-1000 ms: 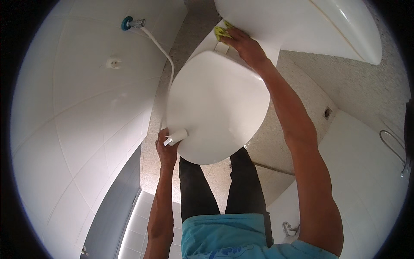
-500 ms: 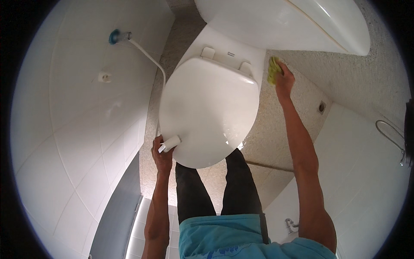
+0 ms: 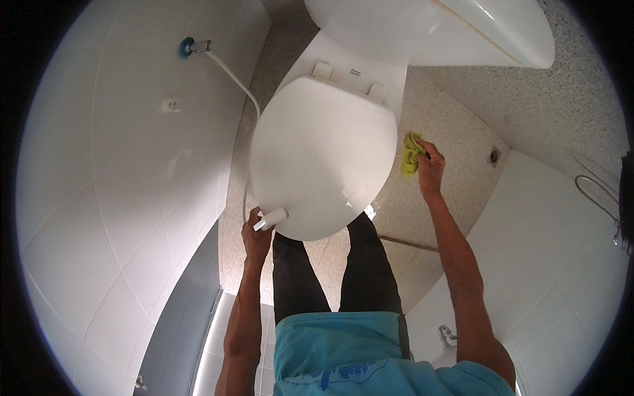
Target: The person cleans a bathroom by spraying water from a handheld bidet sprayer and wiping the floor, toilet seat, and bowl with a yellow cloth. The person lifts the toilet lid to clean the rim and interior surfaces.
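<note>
A white toilet with its lid (image 3: 323, 158) down fills the middle of the view. My right hand (image 3: 431, 168) is closed on a yellow-green cloth (image 3: 412, 155), just right of the bowl and apart from it. My left hand (image 3: 256, 236) wraps round a white bidet sprayer (image 3: 271, 218) beside the lid's front left edge. The sprayer's white hose (image 3: 239, 82) runs from that hand up along the toilet's left side to a wall valve (image 3: 199, 47) with a blue surround.
The toilet tank (image 3: 429, 33) stands at the far end. A floor drain (image 3: 494, 156) lies to the right, near the white tiled wall. A metal shower hose (image 3: 594, 188) hangs at the far right. A grey door (image 3: 178, 330) is at the lower left, and a tap (image 3: 447, 335) at the lower right.
My right hand has come nearer with the cloth, from beside the toilet's rear to beside the middle of the bowl. My left hand keeps hold of the sprayer. The view has shifted slightly.
</note>
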Action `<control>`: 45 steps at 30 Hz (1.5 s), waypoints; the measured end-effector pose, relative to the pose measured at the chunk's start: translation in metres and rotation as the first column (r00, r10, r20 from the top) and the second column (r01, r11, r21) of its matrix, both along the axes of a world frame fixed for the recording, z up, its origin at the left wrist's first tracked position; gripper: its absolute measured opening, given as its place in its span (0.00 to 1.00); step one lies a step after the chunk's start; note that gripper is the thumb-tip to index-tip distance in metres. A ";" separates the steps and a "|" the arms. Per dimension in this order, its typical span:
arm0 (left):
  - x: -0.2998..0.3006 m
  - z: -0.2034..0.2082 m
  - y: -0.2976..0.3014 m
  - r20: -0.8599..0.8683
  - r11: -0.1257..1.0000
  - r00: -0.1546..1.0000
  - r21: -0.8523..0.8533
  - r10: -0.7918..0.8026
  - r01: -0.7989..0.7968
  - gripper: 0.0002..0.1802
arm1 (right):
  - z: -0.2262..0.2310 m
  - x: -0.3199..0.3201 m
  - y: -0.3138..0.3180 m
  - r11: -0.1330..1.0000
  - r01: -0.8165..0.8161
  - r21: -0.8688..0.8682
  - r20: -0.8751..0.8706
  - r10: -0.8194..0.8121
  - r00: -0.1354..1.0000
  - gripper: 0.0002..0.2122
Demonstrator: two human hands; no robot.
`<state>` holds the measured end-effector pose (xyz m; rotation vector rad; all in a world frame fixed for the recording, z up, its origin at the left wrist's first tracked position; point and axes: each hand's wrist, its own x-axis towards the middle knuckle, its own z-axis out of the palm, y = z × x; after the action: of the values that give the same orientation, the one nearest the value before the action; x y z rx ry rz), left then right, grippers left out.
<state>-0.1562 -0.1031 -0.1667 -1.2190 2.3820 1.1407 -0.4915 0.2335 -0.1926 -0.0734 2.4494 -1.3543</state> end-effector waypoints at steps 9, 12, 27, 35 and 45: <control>0.006 -0.015 -0.002 -0.034 0.999 0.998 0.009 0.043 -0.043 0.20 | -0.029 -0.026 -0.158 0.923 -0.182 0.339 -0.511 0.343 0.788 0.22; 0.011 -0.039 -0.026 -0.043 0.995 0.996 0.063 0.080 -0.077 0.22 | -0.035 -0.033 -0.254 0.866 -0.335 0.371 -0.464 0.485 0.741 0.21; 0.005 -0.029 -0.024 -0.107 0.801 0.888 0.490 0.448 -0.345 0.15 | -0.065 -0.049 -0.349 0.445 -0.753 0.485 -0.376 0.883 0.280 0.15; 0.002 0.040 -0.024 -0.128 0.776 0.887 0.549 0.444 -0.309 0.14 | -0.017 -0.076 -0.356 0.495 -0.804 0.330 -0.106 0.865 0.489 0.11; -0.014 0.088 -0.019 -0.192 0.707 0.801 0.613 0.568 -0.354 0.13 | 0.040 0.055 -0.386 -0.137 -0.962 0.238 -0.183 0.966 -0.182 0.07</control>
<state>-0.1704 -0.1220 -0.0790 -1.5274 1.7263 2.2130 -0.4362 -0.1529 -0.1530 -1.9214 1.4616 -0.4333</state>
